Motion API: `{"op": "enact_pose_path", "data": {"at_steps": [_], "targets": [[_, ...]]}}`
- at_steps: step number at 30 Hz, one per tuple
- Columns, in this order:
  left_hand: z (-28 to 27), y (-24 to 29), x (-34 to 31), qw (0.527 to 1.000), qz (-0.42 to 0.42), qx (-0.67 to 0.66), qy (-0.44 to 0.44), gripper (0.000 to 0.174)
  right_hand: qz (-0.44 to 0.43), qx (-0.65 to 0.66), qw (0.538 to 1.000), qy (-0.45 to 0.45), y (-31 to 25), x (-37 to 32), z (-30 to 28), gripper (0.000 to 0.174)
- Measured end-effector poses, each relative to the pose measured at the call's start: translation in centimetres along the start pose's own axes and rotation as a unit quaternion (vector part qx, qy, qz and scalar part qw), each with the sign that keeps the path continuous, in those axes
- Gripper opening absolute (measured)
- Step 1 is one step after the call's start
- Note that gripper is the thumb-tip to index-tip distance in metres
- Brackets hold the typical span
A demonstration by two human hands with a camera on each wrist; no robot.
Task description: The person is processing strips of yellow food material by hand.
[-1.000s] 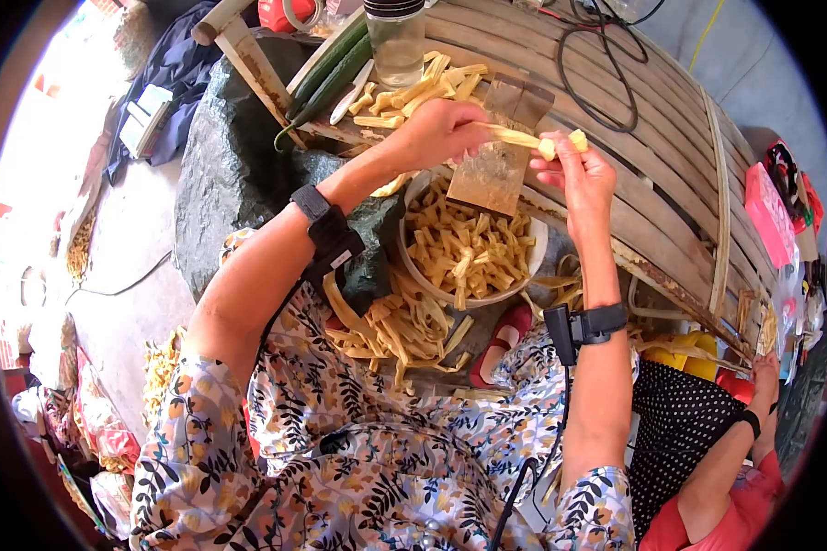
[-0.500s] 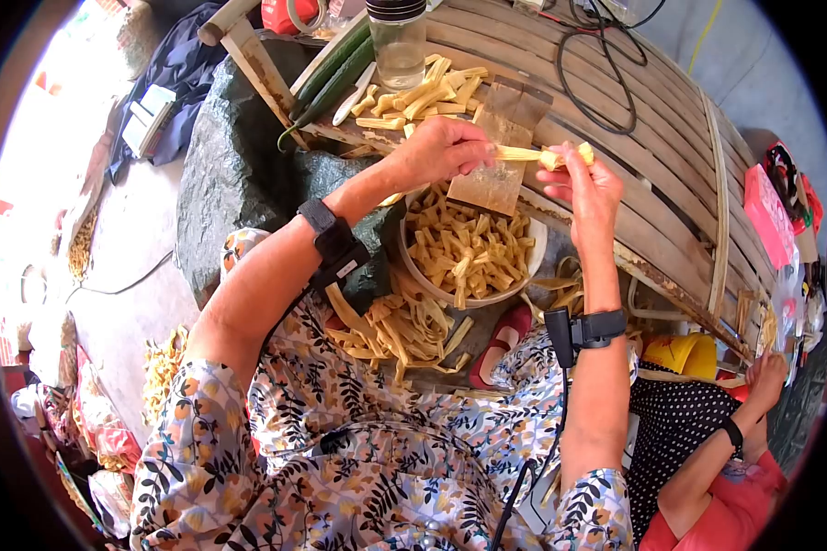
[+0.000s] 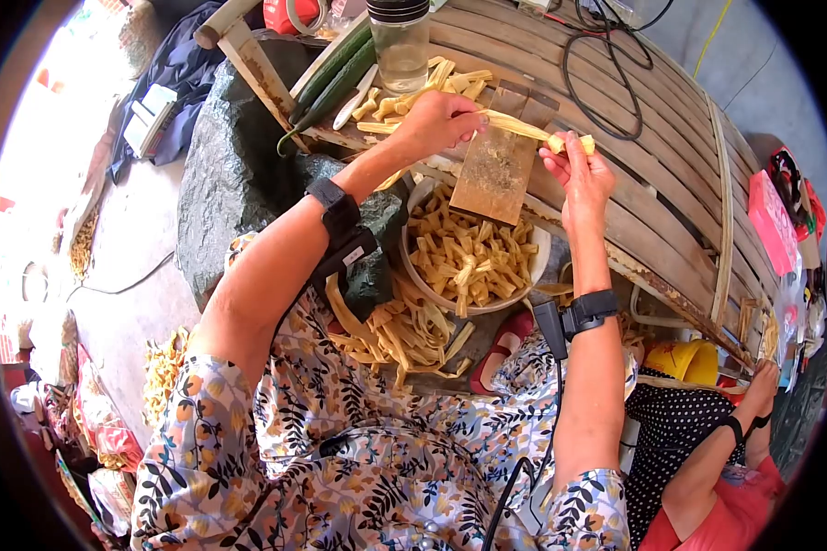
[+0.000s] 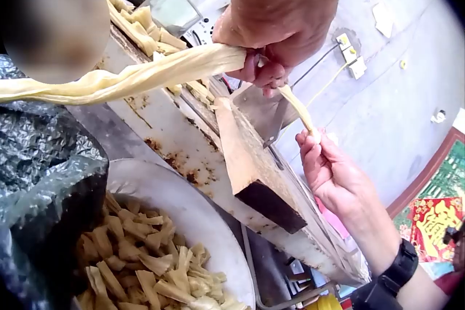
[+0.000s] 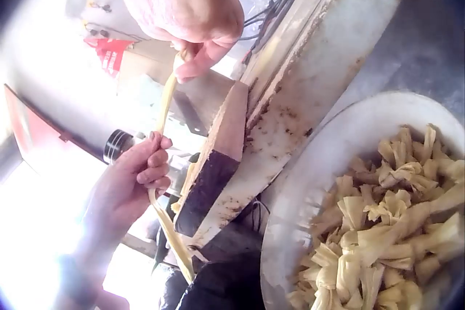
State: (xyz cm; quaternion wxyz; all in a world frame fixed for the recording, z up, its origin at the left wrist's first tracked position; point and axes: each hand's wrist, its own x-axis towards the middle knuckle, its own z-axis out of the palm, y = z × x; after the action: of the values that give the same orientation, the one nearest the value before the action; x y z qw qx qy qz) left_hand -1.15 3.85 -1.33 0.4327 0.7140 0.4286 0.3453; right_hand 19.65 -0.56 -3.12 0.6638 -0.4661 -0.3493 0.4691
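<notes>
Spanning left hand (image 3: 439, 125) to right hand (image 3: 586, 179), the pale strip (image 3: 518, 126) is held above the wooden board (image 3: 492, 174) on the slatted surface (image 3: 657, 197). Long axis crosswise in the head view, sloping down rightward — bunched end at the right. Both grips clamped on it by pinched fingers; a loose length trails beyond the left. Bowl (image 3: 543, 253) of pieces below, beside the surface.

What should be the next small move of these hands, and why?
Perhaps the left hand should wrap the long pale-yellow strip around its folded end in the right hand: it spans both hands, and a loose tail hangs beyond the left.
</notes>
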Motion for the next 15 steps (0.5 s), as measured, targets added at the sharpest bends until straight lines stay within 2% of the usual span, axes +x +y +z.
{"op": "enact_pose_path", "data": {"at_steps": [9, 15], "targets": [[-0.2, -0.9, 0.7, 1.000, 0.001, 0.013, 0.025, 0.019, 0.000, 0.015, 1.000, 0.001, 0.6, 0.6, 0.7, 0.022], [0.8, -2.9, 0.5, 0.997, -0.006, 0.060, 0.042, 0.018, 0.022, -0.072, 0.997, 0.015, 2.5, 0.8, 0.1, 0.021]]}}
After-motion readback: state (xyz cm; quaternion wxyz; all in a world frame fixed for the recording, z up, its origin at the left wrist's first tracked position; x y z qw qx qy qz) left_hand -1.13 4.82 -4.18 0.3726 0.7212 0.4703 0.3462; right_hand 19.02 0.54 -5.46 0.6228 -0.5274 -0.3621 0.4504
